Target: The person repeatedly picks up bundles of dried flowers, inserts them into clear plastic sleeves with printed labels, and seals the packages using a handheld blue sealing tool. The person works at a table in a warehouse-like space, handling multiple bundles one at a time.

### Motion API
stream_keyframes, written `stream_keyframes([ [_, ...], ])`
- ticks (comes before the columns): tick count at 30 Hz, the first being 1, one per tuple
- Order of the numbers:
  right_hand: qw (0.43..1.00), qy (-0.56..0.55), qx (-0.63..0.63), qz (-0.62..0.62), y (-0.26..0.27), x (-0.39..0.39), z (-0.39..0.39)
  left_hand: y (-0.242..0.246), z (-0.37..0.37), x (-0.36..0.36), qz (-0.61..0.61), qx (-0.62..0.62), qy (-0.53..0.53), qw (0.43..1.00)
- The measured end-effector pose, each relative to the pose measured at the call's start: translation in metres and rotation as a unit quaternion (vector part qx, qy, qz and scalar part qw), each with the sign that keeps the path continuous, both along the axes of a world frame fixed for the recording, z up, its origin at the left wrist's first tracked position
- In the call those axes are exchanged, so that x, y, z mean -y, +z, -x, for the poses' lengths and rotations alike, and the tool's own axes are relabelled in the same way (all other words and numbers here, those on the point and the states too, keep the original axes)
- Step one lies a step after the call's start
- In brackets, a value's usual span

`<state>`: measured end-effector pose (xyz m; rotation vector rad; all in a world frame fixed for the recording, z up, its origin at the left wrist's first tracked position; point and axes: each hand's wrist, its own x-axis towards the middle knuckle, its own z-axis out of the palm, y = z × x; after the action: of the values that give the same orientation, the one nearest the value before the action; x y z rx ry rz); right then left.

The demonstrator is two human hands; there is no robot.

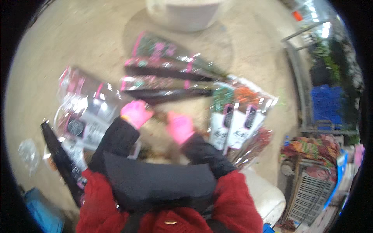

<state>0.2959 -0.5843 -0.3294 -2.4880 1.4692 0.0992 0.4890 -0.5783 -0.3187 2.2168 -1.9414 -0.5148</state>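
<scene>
My left hand (136, 113), in a pink glove, is just below the left ends of dark plastic flower sleeves (169, 93). To its right, my right hand (180, 125) wears a pink glove too; blur hides whether either hand holds anything. Above them lie clear sleeves with pink bands (157, 52) and greenery inside. At left are clear printed sleeves (84, 107). White-printed sleeves with orange flowers (246, 94) and green stems fan out on the right, beside a sleeve of red flowers (262, 138). A dark sheet (157, 177) covers my lap.
A whitish bucket (191, 13) stands ahead on the concrete floor. On the right are a metal-framed cart (297, 75), a blue crate (326, 102) and a grey plastic crate (311, 186). A long black sleeve (59, 157) and crumpled clear plastic (28, 154) lie left.
</scene>
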Motion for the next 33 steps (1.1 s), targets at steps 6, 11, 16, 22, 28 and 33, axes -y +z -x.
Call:
stream_keyframes([
  [6, 0.998, -0.025, -0.008, -0.051, 0.014, 0.011, 0.03, -0.015, -0.025, -0.002, -0.031, 0.06, 0.0, 0.998],
  [11, 0.995, -0.033, -0.036, 0.088, 0.048, 0.047, 0.165, -0.057, -0.241, -0.02, -0.057, 0.142, 0.278, 0.948],
  [16, 0.955, -0.241, -0.033, 0.169, 0.124, 0.036, 0.322, -0.068, -0.481, -0.122, -0.123, 0.201, 0.447, 0.863],
  [22, 0.947, -0.307, 0.005, 0.095, 0.174, -0.013, 0.39, -0.114, -0.428, -0.075, -0.199, 0.191, 0.315, 0.908],
  [28, 0.925, -0.36, 0.078, -0.095, 0.192, -0.039, 0.336, -0.117, -0.201, 0.067, 0.039, -0.519, 0.309, 0.796],
  [33, 0.917, -0.343, 0.113, -0.167, 0.182, -0.058, 0.345, -0.045, -0.048, 0.115, -0.028, -0.832, 0.236, 0.501],
])
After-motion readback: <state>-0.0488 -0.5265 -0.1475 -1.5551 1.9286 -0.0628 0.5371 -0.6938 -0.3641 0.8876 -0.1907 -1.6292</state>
